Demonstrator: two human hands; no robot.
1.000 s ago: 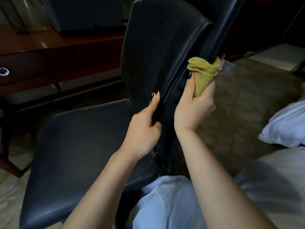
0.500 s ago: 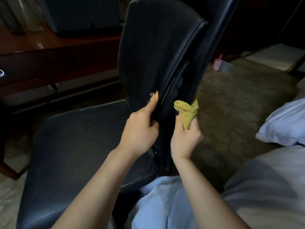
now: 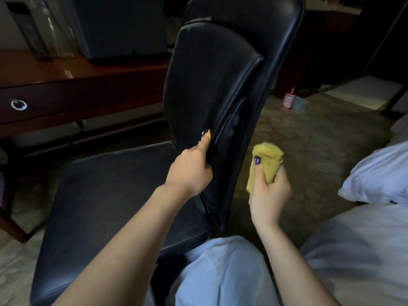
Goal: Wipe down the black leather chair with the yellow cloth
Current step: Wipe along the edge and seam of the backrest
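Pale trousers (image 3: 220, 272) at the bottom edge, white bedding (image 3: 357, 250) to the right. Right hand (image 3: 268, 195) grips the yellow cloth (image 3: 268, 160), thumb pressed across it. The cloth is bunched, long axis roughly vertical, wadded end up, just right of the backrest edge and not touching it. Left hand (image 3: 189, 171) clamps the inner edge of the backrest low down, thumb along the seam, fingers wrapped behind. Chair (image 3: 209, 85): backrest long axis upright, leaning slightly right in view; seat (image 3: 110, 195) points left toward the desk (image 3: 66, 71). Black leather, smooth, faint sheen, stitched seat edge. Patterned carpet (image 3: 320, 140) under it, white pillow (image 3: 379, 173) right, 1 small red bottle (image 3: 288, 100) on the floor beyond. Desk is glossy brown wood with a ring pull (image 3: 18, 104). Dim room.
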